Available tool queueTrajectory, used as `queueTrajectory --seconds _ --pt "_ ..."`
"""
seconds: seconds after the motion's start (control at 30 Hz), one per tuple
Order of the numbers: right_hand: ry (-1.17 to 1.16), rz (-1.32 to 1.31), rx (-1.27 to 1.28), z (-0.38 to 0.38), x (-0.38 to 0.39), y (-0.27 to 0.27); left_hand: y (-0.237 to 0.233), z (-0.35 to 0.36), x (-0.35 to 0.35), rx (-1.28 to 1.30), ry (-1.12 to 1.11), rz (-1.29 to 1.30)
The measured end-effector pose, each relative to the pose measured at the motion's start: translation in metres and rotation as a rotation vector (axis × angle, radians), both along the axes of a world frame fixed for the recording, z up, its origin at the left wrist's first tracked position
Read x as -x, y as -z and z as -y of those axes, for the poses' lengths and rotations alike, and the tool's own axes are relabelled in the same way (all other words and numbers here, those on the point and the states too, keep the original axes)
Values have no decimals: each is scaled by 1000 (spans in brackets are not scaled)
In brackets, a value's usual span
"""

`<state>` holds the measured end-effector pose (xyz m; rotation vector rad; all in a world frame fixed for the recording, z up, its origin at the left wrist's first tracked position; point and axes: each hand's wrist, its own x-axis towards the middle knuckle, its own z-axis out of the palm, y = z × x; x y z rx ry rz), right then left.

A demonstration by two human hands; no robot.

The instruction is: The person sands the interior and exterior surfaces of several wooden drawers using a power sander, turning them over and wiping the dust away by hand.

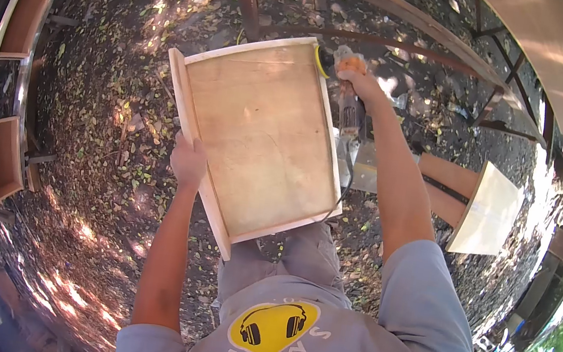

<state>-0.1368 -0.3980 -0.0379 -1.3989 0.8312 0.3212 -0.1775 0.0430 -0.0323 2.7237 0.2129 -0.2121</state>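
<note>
Left hand (188, 161) grip clamped on the wooden tray (262, 134) side rail, right hand (361, 83) grip closed round the sander (349, 116), disc (323, 60) on the corner just beside that grip; I'd hold the disc flat, pressure light, tray braced against the left grip.

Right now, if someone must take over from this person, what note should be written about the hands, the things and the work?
Left hand: gripping the left rail of the wooden drawer, holding it up in front of the body.
Right hand: closed on the power sander, with its yellow disc at the drawer's far right corner.
Nearby: two similar drawers on the left, a loose board on the right.
Done: the drawer looks assembled.
Left: how much of the edge is already sanded cannot be told.
</note>
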Motion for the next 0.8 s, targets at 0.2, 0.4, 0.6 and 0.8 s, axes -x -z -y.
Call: queueTrajectory --seconds 0.2,0.4,0.6,0.8 --pt "72 -108 50 -27 130 -4 4 0 -4 -53 32 41" --pt "170 -279 162 -60 259 -15 1 4 -6 -42 49 50" --pt "203 -345 93 -64 397 0 -7 10 -7 -24 56 24" --pt "325 -278 -58 -95 563 32 -8 8 -8 -44 79 41"
